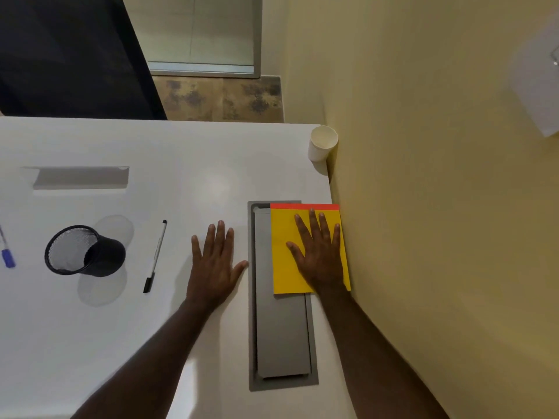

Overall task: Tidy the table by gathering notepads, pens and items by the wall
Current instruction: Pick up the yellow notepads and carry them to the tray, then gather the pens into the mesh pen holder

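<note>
A yellow notepad (284,261) with a red top strip lies flat against the wall on the right, partly over a grey cable hatch. My right hand (319,252) rests flat on the notepad, fingers spread. On the bare white table just left of the hatch, my left hand (213,261) lies flat with fingers apart, holding nothing. A black-capped pen (155,255) lies left of my left hand. Further left stands a black mesh pen holder (83,251). A blue marker (7,255) shows at the far left edge.
A white paper cup (322,143) stands at the table's far right corner by the beige wall (423,207). The grey cable hatch (281,334) is set in the white table (181,164). A second hatch flap (81,176) sits at the back left.
</note>
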